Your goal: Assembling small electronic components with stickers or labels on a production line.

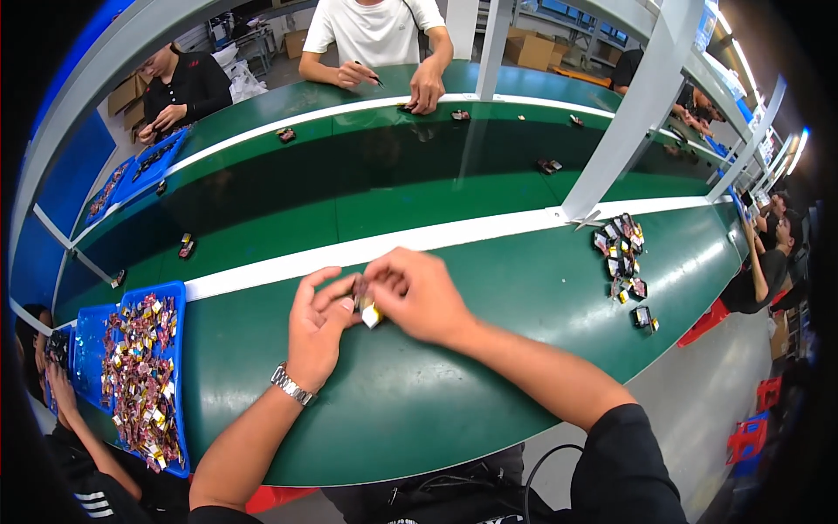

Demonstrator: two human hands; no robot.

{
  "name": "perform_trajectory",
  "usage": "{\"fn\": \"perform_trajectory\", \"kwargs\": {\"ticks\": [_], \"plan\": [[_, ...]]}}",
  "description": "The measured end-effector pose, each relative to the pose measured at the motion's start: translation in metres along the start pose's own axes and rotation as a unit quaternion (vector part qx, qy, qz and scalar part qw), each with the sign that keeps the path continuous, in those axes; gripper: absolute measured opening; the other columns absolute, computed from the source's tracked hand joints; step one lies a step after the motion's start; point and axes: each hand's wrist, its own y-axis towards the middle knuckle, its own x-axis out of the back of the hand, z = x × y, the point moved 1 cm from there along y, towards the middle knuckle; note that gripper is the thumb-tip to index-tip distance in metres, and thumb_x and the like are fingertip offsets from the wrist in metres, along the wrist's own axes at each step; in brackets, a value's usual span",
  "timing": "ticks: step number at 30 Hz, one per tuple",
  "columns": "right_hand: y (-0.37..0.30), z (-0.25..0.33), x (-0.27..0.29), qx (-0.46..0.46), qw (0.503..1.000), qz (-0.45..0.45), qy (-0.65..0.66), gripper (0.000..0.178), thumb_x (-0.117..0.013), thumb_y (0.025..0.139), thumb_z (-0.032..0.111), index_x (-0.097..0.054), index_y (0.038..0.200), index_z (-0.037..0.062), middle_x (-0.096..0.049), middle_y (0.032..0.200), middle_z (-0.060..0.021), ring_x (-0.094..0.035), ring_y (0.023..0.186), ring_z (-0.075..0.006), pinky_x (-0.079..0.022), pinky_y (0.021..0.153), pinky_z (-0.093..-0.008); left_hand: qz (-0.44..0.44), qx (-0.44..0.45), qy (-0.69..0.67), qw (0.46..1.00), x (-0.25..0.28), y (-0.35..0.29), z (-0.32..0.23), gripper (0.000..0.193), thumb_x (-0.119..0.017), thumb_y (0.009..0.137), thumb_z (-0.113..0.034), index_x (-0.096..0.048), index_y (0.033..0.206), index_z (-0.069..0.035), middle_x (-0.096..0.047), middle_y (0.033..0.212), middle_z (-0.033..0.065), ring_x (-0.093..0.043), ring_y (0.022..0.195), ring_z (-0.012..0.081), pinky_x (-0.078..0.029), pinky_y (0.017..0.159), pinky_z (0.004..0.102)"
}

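Above the green bench, my left hand pinches a small dark electronic assembly with a white and yellow block at its lower end. My right hand meets it from the right, fingers curled and thumb and forefinger pressed at its upper part; slight blur and the fingers hide its exact shape. A blue tray to my left holds many small parts with reddish wires and white and yellow pieces. Farther right lies a pile of black-cased small assemblies, with a single one just nearer to me.
Past the white bench rail runs a green conveyor belt carrying scattered small assemblies. A grey metal post rises beside the pile. Across the belt, a person in a white shirt works; others sit left and right. Another blue tray stands at far left.
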Motion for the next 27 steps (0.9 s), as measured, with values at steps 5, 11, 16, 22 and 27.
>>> {"fn": "perform_trajectory", "kwargs": {"ticks": [5,11,16,22,27], "plan": [[0.088,-0.047,0.022,-0.065,0.986,-0.108,-0.112,0.014,-0.074,0.08,0.01,-0.069,0.089,0.0011,-0.069,0.078,-0.0104,-0.068,0.071,-0.02,-0.054,0.068,-0.0309,0.039,-0.02,-0.012,0.999,0.005,0.005,0.004,0.032,-0.054,0.097,-0.006,-0.048,0.127,-0.001,-0.051,0.139,0.0177,-0.059,0.118,0.0244,-0.055,0.094,0.0394],[0.131,-0.084,-0.02,-0.052,0.985,-0.114,-0.122,0.015,-0.076,0.077,0.01,-0.071,0.089,0.0024,-0.07,0.08,-0.0129,-0.069,0.075,-0.025,-0.055,0.073,-0.0354,0.05,-0.03,0.016,0.998,0.013,0.001,0.01,0.024,-0.055,0.096,-0.002,-0.055,0.119,0.001,-0.058,0.13,0.0143,-0.062,0.113,0.0227,-0.055,0.092,0.0373],[0.126,-0.09,0.001,0.063,0.958,-0.144,-0.241,0.018,-0.073,0.079,0.016,-0.073,0.091,0.0039,-0.067,0.091,-0.0166,-0.065,0.086,-0.0318,-0.053,0.078,-0.041,0.104,-0.03,0.049,0.993,0.006,0.006,0.015,0.018,-0.056,0.095,-0.001,-0.061,0.112,0.002,-0.063,0.121,0.0122,-0.062,0.11,0.018,-0.055,0.092,0.0334],[0.09,-0.057,0.009,0.087,0.955,-0.147,-0.241,0.019,-0.07,0.081,0.008,-0.069,0.099,0.0032,-0.065,0.096,-0.0098,-0.056,0.067,-0.0184,-0.049,0.068,-0.0329,0.096,-0.014,0.055,0.994,0.013,0.009,0.012,0.018,-0.056,0.094,0.0,-0.062,0.111,0.001,-0.065,0.117,0.0118,-0.064,0.106,0.0173,-0.056,0.089,0.0327],[0.018,-0.027,0.028,0.08,0.976,-0.043,-0.2,0.014,-0.067,0.082,0.003,-0.068,0.095,0.0027,-0.064,0.094,-0.0085,-0.054,0.066,-0.0162,-0.047,0.063,-0.0294,-0.048,-0.179,0.38,0.906,0.04,0.016,-0.012,0.02,-0.064,0.086,-0.007,-0.067,0.105,-0.001,-0.07,0.102,0.0147,-0.07,0.083,0.0216,-0.055,0.073,0.0312]]}}
